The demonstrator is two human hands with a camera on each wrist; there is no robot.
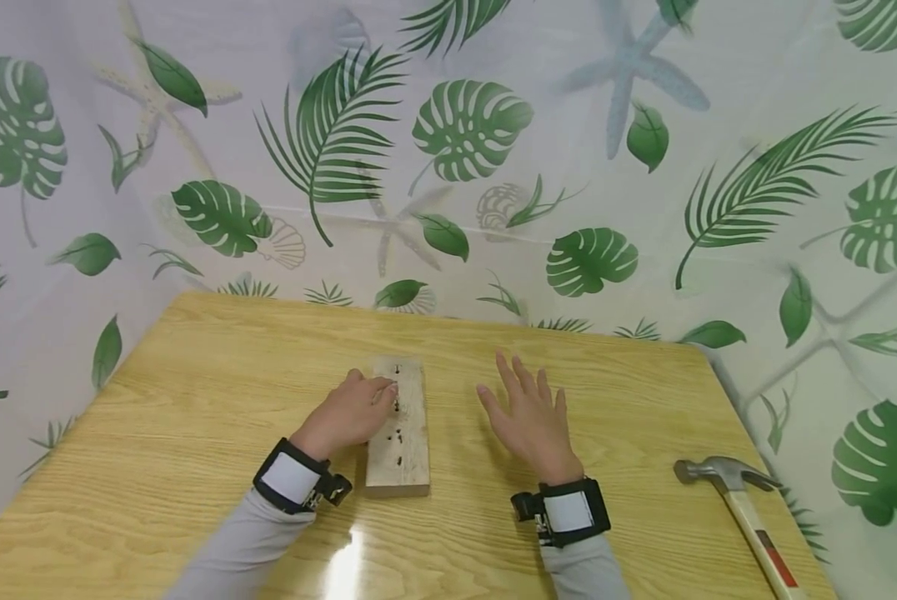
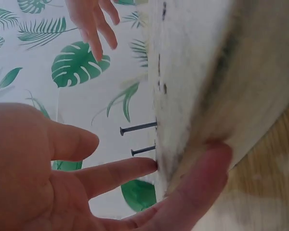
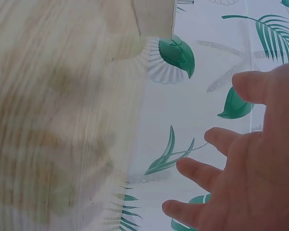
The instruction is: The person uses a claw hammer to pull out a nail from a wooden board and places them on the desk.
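A pale rectangular wooden board (image 1: 415, 467) lies lengthwise on the table, with several dark marks along its top. My left hand (image 1: 354, 410) reaches over its left edge. In the left wrist view, one fingertip touches the board's face (image 2: 183, 57), and another finger lies straight along its side. Close to these fingers, a nail (image 2: 138, 128) and a second nail (image 2: 143, 150) stick out of the wood. To the right of the board, my right hand (image 1: 531, 421) is spread over the table, with nothing in it. The board's end (image 3: 156, 17) shows at the top of the right wrist view.
A claw hammer (image 1: 735, 483) with a light handle lies near the right edge of the wood-grain table (image 1: 231, 367). Behind and beside the table hangs a white cloth (image 1: 486, 217) printed with green leaves, shells and starfish.
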